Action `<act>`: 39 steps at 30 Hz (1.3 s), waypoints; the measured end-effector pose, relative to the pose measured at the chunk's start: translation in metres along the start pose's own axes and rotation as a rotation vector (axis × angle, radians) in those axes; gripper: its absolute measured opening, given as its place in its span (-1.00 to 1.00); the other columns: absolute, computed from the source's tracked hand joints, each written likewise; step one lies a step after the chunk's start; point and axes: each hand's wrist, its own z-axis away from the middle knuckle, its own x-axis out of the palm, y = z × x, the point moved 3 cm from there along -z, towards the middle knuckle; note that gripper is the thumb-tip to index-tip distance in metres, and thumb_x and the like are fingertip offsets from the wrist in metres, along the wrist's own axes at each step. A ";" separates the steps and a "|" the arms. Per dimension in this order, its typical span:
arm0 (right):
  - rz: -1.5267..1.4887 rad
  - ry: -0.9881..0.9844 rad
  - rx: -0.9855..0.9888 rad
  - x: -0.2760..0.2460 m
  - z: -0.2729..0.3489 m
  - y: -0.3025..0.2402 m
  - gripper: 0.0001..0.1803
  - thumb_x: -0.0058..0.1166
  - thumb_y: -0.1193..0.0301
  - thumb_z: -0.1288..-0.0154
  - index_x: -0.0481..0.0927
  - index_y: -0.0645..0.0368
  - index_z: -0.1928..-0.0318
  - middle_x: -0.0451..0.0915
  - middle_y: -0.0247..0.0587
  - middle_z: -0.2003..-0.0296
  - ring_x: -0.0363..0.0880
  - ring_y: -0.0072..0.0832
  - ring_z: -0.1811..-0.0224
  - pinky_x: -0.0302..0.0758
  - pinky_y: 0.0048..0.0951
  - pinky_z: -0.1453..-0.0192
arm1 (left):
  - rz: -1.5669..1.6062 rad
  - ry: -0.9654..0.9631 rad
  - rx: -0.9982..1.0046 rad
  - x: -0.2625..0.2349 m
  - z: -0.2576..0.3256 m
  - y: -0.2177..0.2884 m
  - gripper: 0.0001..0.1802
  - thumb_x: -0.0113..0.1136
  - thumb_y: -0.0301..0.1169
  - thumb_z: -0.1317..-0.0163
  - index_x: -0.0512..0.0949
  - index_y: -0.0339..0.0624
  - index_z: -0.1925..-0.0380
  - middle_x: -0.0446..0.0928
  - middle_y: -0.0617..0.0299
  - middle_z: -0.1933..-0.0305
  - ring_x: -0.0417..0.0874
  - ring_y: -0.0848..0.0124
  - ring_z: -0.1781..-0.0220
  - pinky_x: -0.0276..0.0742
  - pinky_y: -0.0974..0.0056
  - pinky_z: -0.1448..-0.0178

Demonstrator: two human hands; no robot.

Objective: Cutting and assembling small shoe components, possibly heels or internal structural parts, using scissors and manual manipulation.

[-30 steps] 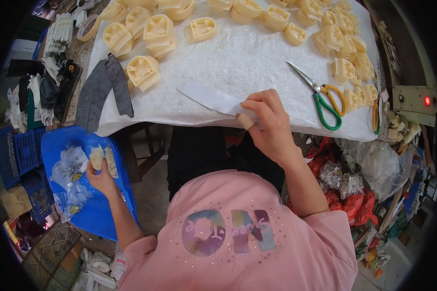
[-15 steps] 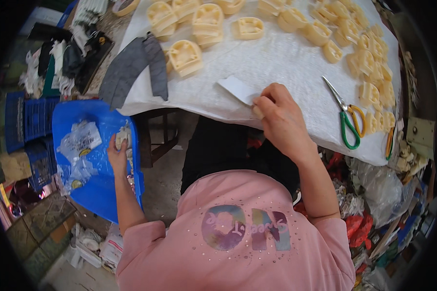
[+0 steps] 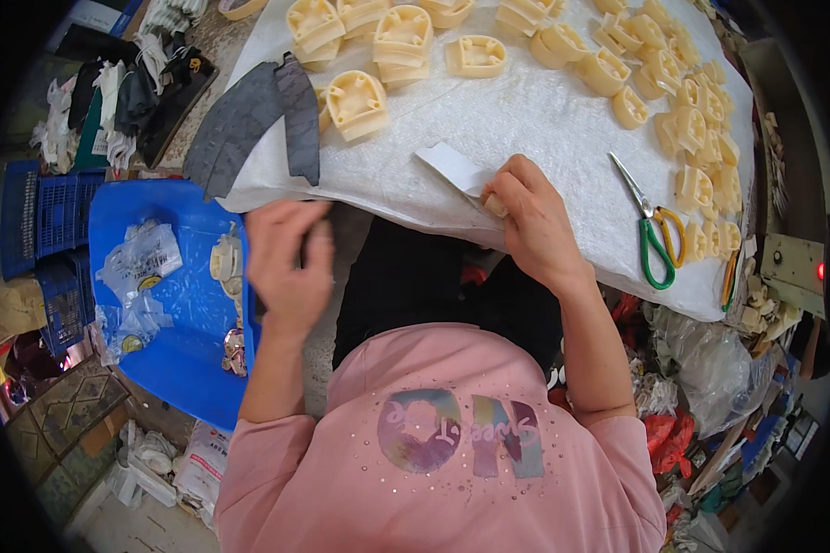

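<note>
My right hand (image 3: 530, 217) is closed at the near edge of the white-covered table, pinching the end of a flat whitish strip (image 3: 454, 170). A small beige bit shows by its fingertips, too little to name. My left hand (image 3: 290, 253) is smeared by motion between the blue tub (image 3: 161, 355) and the table edge, and whether it holds anything cannot be made out. Inside the tub, a cream-coloured part (image 3: 226, 258) lies against the right wall. Dark grey sheet pieces (image 3: 240, 124) hang over the table's left corner, close to my left hand.
Several cream moulded plastic parts (image 3: 358, 103) stand across the far and right sides of the white table cover (image 3: 544, 120). Scissors (image 3: 653, 230) with green and yellow handles lie at the right. Clear plastic bags (image 3: 148, 258) rest in the tub. Clutter (image 3: 710, 369) fills the lower right.
My left hand has come up out of the blue tub, moving right and toward the table edge. The cream part stays behind in the tub. My right hand has barely shifted.
</note>
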 end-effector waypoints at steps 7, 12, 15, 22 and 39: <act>-0.141 -0.107 0.042 0.000 -0.003 0.007 -0.74 -0.15 0.77 0.13 0.47 0.25 0.38 0.41 -0.09 0.35 0.43 -0.10 0.21 0.39 -0.27 0.13 | 0.259 -0.235 0.170 0.065 -0.010 0.047 -0.66 0.24 -0.70 0.18 0.59 -0.20 0.31 0.48 0.15 0.30 0.50 0.21 0.19 0.41 0.22 0.10; -0.015 -0.035 -0.043 0.002 -0.002 0.004 -0.90 -0.03 0.65 0.04 0.47 0.26 0.43 0.40 -0.10 0.39 0.42 -0.14 0.22 0.38 -0.25 0.16 | 0.207 -0.240 0.193 0.079 -0.009 0.050 -0.67 0.28 -0.64 0.20 0.58 -0.13 0.34 0.45 0.22 0.28 0.46 0.23 0.19 0.34 0.22 0.13; -0.001 -0.034 -0.046 0.001 -0.002 0.002 -0.89 -0.03 0.65 0.04 0.47 0.24 0.43 0.40 -0.10 0.39 0.41 -0.14 0.22 0.38 -0.25 0.16 | 0.167 -0.239 0.221 0.080 -0.009 0.051 -0.66 0.28 -0.65 0.21 0.59 -0.13 0.33 0.44 0.22 0.28 0.46 0.24 0.18 0.34 0.23 0.13; -0.030 -0.085 -0.056 -0.004 -0.003 0.003 -0.85 -0.04 0.67 0.05 0.44 0.23 0.39 0.41 -0.09 0.38 0.41 -0.12 0.21 0.38 -0.22 0.15 | 0.172 -0.240 0.209 0.080 -0.008 0.047 -0.64 0.25 -0.69 0.18 0.59 -0.16 0.28 0.47 0.18 0.27 0.47 0.23 0.18 0.36 0.23 0.09; 0.073 -0.173 -0.117 -0.010 -0.005 -0.004 -0.90 0.02 0.60 0.02 0.45 0.26 0.42 0.42 -0.09 0.39 0.44 -0.15 0.21 0.43 -0.26 0.14 | 0.194 -0.226 0.179 0.081 -0.007 0.045 -0.64 0.24 -0.71 0.19 0.59 -0.16 0.30 0.47 0.17 0.24 0.47 0.21 0.14 0.40 0.23 0.07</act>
